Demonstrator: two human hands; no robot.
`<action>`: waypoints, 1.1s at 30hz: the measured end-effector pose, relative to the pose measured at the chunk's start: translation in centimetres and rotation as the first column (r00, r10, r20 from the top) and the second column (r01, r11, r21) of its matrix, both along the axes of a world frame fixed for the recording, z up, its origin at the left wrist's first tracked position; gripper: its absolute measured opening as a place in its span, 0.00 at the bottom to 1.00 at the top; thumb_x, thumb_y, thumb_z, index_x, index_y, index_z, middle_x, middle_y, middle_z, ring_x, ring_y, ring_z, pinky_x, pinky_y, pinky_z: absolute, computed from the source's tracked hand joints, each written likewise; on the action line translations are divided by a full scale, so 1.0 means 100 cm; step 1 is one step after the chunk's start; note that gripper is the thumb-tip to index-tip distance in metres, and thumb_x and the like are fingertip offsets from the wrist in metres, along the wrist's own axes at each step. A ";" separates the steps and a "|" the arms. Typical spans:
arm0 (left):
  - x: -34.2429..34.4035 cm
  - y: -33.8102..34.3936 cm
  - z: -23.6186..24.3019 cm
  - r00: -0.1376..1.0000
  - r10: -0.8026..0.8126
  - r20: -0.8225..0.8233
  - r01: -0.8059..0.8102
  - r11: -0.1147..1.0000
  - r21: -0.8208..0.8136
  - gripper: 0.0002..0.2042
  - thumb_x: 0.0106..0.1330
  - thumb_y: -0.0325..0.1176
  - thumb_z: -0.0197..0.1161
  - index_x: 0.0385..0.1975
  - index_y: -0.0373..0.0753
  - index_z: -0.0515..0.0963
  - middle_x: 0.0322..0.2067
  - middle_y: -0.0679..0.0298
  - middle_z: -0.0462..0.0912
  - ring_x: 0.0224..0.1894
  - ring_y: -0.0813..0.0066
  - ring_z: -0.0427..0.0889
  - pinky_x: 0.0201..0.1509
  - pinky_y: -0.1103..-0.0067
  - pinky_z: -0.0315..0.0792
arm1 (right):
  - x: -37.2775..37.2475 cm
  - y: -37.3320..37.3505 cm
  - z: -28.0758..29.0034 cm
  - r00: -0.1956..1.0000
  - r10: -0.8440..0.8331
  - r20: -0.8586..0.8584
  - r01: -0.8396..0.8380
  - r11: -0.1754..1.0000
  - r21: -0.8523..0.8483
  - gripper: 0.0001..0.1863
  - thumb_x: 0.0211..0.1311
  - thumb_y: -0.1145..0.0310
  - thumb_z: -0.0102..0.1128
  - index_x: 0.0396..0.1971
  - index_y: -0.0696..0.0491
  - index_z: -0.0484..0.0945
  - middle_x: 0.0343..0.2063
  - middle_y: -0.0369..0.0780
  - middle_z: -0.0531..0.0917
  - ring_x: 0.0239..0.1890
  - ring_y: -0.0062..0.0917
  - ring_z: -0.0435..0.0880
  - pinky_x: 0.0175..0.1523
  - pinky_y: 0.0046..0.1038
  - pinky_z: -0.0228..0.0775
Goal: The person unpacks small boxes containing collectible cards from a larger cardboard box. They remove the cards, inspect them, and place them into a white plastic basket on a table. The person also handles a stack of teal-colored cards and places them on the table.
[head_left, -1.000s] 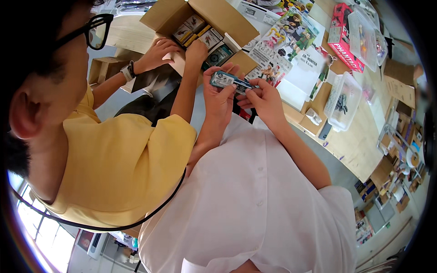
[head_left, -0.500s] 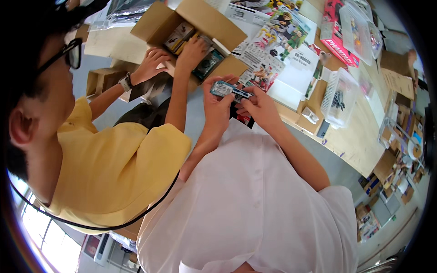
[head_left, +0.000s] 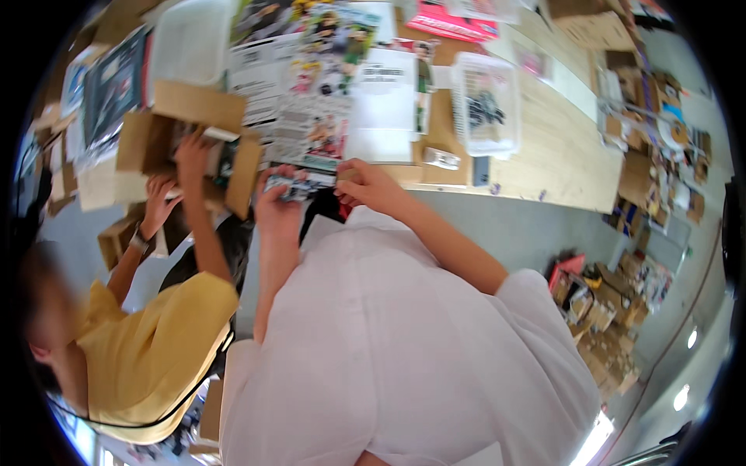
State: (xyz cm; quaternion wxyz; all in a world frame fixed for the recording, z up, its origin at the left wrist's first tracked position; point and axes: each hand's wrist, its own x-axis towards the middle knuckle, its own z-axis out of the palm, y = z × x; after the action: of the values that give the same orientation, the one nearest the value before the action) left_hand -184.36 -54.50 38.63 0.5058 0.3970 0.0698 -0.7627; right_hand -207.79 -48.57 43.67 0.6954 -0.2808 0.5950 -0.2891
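Sheets point(head_left: 315, 116) lie beyond the held package point(head_left: 306, 185); carton point(head_left: 245, 177) just left.

Loose white shirt point(head_left: 420, 365), softly creased, vertical front placket point(head_left: 373, 334), short right sleeve point(head_left: 536, 303), white collar edge point(head_left: 475, 457), bare forearms point(head_left: 454, 245)

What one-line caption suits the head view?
Left hand holds a small box; to its left, a co-worker's hand in an open carton.
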 end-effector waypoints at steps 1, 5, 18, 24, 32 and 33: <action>-0.005 0.002 -0.004 1.000 -0.008 -0.012 0.008 1.000 0.012 0.26 0.52 0.09 0.54 0.52 0.36 0.75 0.52 0.50 0.81 0.61 0.52 0.80 0.71 0.47 0.75 | -0.017 0.002 0.001 0.999 -0.005 -0.032 0.005 1.000 0.014 0.22 0.76 0.63 0.61 0.64 0.54 0.72 0.40 0.41 0.89 0.38 0.23 0.88 0.42 0.29 0.84; -0.026 0.010 -0.009 0.999 -0.028 -0.032 0.031 0.994 0.102 0.26 0.58 0.08 0.50 0.56 0.36 0.75 0.54 0.51 0.81 0.59 0.53 0.82 0.71 0.49 0.75 | -0.098 0.033 -0.023 0.979 -0.169 -0.111 0.171 0.985 0.014 0.19 0.73 0.65 0.63 0.59 0.55 0.77 0.37 0.39 0.89 0.36 0.22 0.87 0.42 0.27 0.84; -0.160 0.018 0.044 0.982 -0.032 0.188 0.002 0.988 0.156 0.26 0.65 0.10 0.47 0.62 0.40 0.71 0.58 0.51 0.78 0.61 0.53 0.80 0.70 0.50 0.77 | -0.426 0.108 -0.149 0.589 -0.584 -0.559 0.607 0.776 -0.171 0.13 0.69 0.71 0.60 0.50 0.57 0.86 0.36 0.42 0.91 0.35 0.24 0.91 0.36 0.27 0.83; -0.200 0.049 0.052 0.961 -0.077 0.265 0.026 0.982 0.189 0.27 0.65 0.11 0.47 0.63 0.41 0.71 0.59 0.52 0.78 0.62 0.56 0.80 0.69 0.51 0.77 | -0.508 0.109 -0.197 0.396 -0.318 -0.861 0.326 0.926 -0.192 0.16 0.64 0.68 0.62 0.51 0.52 0.85 0.39 0.50 0.91 0.45 0.48 0.90 0.52 0.46 0.82; -0.220 0.071 0.055 0.933 -0.081 0.351 0.003 0.976 0.216 0.28 0.65 0.12 0.50 0.64 0.41 0.71 0.59 0.54 0.79 0.62 0.57 0.81 0.70 0.53 0.77 | -0.516 0.086 -0.195 0.300 0.062 -0.952 0.160 0.980 0.115 0.34 0.65 0.60 0.71 0.70 0.49 0.70 0.39 0.53 0.90 0.42 0.51 0.91 0.48 0.48 0.83; -0.222 0.072 0.056 0.934 -0.078 0.348 0.005 0.979 0.206 0.27 0.65 0.12 0.50 0.64 0.41 0.71 0.59 0.54 0.79 0.62 0.57 0.81 0.70 0.53 0.77 | -0.516 0.083 -0.196 0.301 0.074 -0.951 0.142 0.982 0.121 0.32 0.66 0.60 0.70 0.68 0.50 0.71 0.39 0.53 0.90 0.43 0.51 0.91 0.49 0.49 0.83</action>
State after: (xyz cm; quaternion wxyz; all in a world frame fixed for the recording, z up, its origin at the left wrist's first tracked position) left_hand -206.54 -47.29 44.18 0.4509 0.5783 0.0460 -0.6784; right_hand -259.36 -40.26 24.10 0.2253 -0.3194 0.9201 -0.0263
